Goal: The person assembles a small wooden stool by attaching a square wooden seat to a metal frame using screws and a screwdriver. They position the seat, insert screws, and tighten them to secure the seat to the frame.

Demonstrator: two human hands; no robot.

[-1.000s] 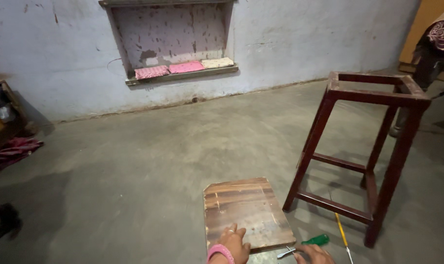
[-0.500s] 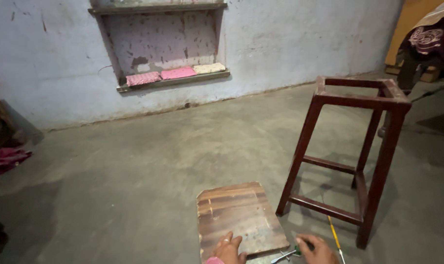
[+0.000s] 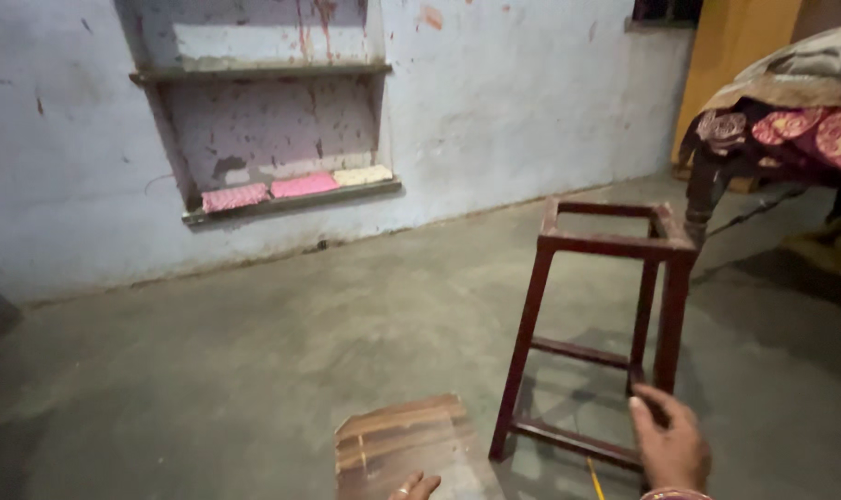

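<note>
A dark red wooden stool frame point(image 3: 605, 319) without a seat stands on the concrete floor at the right. My right hand point(image 3: 668, 444) is raised with fingers apart beside the frame's near lower leg, holding nothing; whether it touches the leg is unclear. A brown wooden board point(image 3: 397, 440) lies flat on the floor at the bottom centre. Only the fingertips of my left hand point(image 3: 416, 487) show at the bottom edge, resting on the board, with a ring on one finger. A thin yellow stick point(image 3: 594, 480) lies on the floor under the frame.
A pale blue wall runs across the back with a recessed shelf niche point(image 3: 281, 199) holding pink and cream folded cloths point(image 3: 295, 185). A bed with a patterned red cover point(image 3: 791, 130) stands at the far right beside a yellow door.
The view has tilted up and toward the stool. My right hand has let go of the green-handled tool and lifted to the stool's leg. My left hand has slid nearly out of view.
</note>
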